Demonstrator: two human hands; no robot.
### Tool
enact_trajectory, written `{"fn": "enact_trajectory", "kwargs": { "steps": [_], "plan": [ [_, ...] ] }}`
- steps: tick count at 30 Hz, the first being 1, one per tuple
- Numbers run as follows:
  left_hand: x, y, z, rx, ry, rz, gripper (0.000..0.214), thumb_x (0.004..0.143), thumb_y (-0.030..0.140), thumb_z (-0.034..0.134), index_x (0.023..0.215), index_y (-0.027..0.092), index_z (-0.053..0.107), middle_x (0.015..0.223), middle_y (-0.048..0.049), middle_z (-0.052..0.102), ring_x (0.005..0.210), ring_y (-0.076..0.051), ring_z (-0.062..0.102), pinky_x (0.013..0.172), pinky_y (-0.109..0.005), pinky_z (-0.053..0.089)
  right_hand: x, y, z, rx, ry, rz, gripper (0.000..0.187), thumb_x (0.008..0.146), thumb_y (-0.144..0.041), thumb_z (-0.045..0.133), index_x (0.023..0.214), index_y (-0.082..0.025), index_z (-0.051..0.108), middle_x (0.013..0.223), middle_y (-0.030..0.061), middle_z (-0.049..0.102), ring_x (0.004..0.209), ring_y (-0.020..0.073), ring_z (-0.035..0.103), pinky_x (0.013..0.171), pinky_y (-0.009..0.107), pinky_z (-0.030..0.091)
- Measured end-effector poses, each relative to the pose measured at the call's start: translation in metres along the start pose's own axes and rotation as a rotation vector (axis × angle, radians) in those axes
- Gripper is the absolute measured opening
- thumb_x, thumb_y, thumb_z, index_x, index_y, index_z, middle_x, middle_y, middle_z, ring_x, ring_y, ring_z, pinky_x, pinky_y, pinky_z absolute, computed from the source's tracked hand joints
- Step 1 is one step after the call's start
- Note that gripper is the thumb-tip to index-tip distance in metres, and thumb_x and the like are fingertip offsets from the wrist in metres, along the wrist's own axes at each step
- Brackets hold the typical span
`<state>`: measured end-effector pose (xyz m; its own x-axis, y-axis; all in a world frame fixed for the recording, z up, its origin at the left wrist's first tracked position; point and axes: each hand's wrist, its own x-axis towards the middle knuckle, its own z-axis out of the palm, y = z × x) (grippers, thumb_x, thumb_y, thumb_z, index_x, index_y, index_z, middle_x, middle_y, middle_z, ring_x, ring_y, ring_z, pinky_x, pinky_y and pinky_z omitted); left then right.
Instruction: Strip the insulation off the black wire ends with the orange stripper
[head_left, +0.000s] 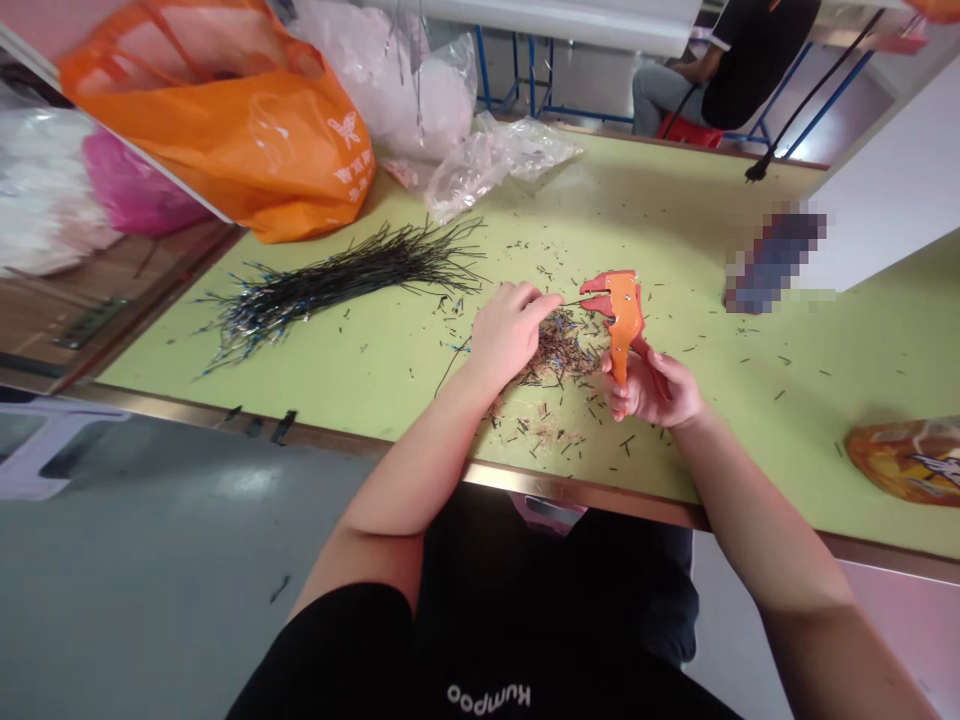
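My right hand (654,388) is closed round the handles of an orange wire-stripping tool (619,312), held upright over the green table (675,240). My left hand (508,328) pinches a thin black wire (581,302) and holds its end at the tool's jaws. Under both hands lies a heap of cut wire bits and stripped insulation (559,355). A long bundle of black wires (337,280) with blue ends lies to the left of my left hand.
An orange plastic bag (240,130) and clear plastic bags (487,160) sit at the table's far left. A printed bag (907,460) lies at the right edge. A white box (892,190) stands far right. Another person sits beyond the table (720,70).
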<state>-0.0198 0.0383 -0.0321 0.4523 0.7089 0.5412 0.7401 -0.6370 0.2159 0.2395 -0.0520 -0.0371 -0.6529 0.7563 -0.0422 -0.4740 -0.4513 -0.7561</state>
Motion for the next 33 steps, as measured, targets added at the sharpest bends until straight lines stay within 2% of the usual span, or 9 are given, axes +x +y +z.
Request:
{"fn": "enact_trajectory", "kwargs": {
  "steps": [4, 10, 18, 21, 24, 27, 30, 33],
  "plan": [
    [0.0, 0.004, 0.0, 0.032, -0.005, -0.015, 0.052, 0.095, -0.003, 0.044, 0.122, 0.029, 0.074, 0.105, -0.0077, 0.07, 0.096, -0.024, 0.059, 0.073, -0.035, 0.047, -0.001, 0.001, 0.003, -0.033, -0.038, 0.029, 0.047, 0.094, -0.062, 0.072, 0.114, -0.019, 0.067, 0.077, -0.0005, 0.06, 0.063, 0.0128, 0.056, 0.064, 0.031, 0.06],
    [0.0, 0.008, -0.001, 0.023, 0.002, -0.02, 0.05, 0.097, -0.002, 0.042, 0.123, 0.027, 0.074, 0.105, -0.0083, 0.069, 0.097, -0.025, 0.059, 0.076, -0.037, 0.047, 0.002, 0.003, 0.007, -0.101, 0.025, 0.041, 0.042, 0.094, -0.058, 0.075, 0.106, -0.019, 0.066, 0.072, -0.0031, 0.056, 0.06, 0.0116, 0.054, 0.06, 0.028, 0.058],
    [-0.001, 0.007, 0.001, -0.014, 0.001, -0.041, 0.05, 0.097, -0.001, 0.041, 0.123, 0.027, 0.073, 0.103, -0.008, 0.07, 0.097, -0.025, 0.06, 0.077, -0.037, 0.048, 0.01, 0.009, 0.02, -0.219, 0.17, 0.0, 0.047, 0.093, -0.062, 0.077, 0.079, -0.023, 0.053, 0.055, -0.011, 0.038, 0.043, 0.0068, 0.028, 0.039, 0.02, 0.035],
    [-0.001, 0.009, 0.0, -0.098, 0.015, -0.057, 0.038, 0.103, 0.01, 0.043, 0.121, 0.025, 0.072, 0.104, -0.0088, 0.071, 0.099, -0.026, 0.061, 0.082, -0.039, 0.05, 0.013, 0.014, 0.024, -0.243, 0.206, -0.014, 0.051, 0.092, -0.063, 0.077, 0.075, -0.024, 0.05, 0.052, -0.0116, 0.036, 0.041, 0.0069, 0.025, 0.038, 0.02, 0.032],
    [-0.001, 0.014, 0.0, -0.308, 0.001, -0.064, 0.031, 0.111, 0.029, 0.042, 0.121, 0.021, 0.07, 0.109, -0.0108, 0.072, 0.104, -0.026, 0.064, 0.092, -0.042, 0.052, 0.016, 0.018, 0.027, -0.273, 0.26, -0.032, 0.055, 0.089, -0.067, 0.078, 0.073, -0.024, 0.048, 0.051, -0.0119, 0.034, 0.041, 0.0071, 0.025, 0.038, 0.021, 0.031],
    [-0.002, 0.021, 0.005, -0.679, -0.053, -0.144, 0.045, 0.113, 0.05, 0.038, 0.12, 0.018, 0.069, 0.107, -0.0115, 0.074, 0.1, -0.024, 0.068, 0.092, -0.041, 0.055, 0.018, 0.023, 0.029, -0.32, 0.261, -0.045, 0.057, 0.09, -0.068, 0.077, 0.071, -0.024, 0.046, 0.05, -0.0123, 0.034, 0.04, 0.0069, 0.025, 0.038, 0.021, 0.032],
    [-0.001, 0.025, 0.013, -1.088, -0.163, -0.224, 0.061, 0.1, 0.074, 0.056, 0.117, 0.018, 0.071, 0.106, -0.0114, 0.077, 0.098, -0.024, 0.072, 0.088, -0.039, 0.057, 0.021, 0.031, 0.031, -0.348, 0.201, -0.051, 0.055, 0.092, -0.065, 0.076, 0.072, -0.024, 0.045, 0.051, -0.0124, 0.036, 0.04, 0.0069, 0.029, 0.04, 0.022, 0.037],
    [-0.001, 0.027, 0.016, -1.317, -0.294, -0.29, 0.066, 0.082, 0.076, 0.078, 0.11, 0.016, 0.073, 0.108, -0.0122, 0.079, 0.093, -0.024, 0.073, 0.082, -0.037, 0.059, 0.023, 0.04, 0.028, -0.353, 0.153, -0.078, 0.05, 0.093, -0.062, 0.077, 0.077, -0.023, 0.05, 0.055, -0.011, 0.042, 0.043, 0.0082, 0.039, 0.045, 0.023, 0.045]
  ]
}}
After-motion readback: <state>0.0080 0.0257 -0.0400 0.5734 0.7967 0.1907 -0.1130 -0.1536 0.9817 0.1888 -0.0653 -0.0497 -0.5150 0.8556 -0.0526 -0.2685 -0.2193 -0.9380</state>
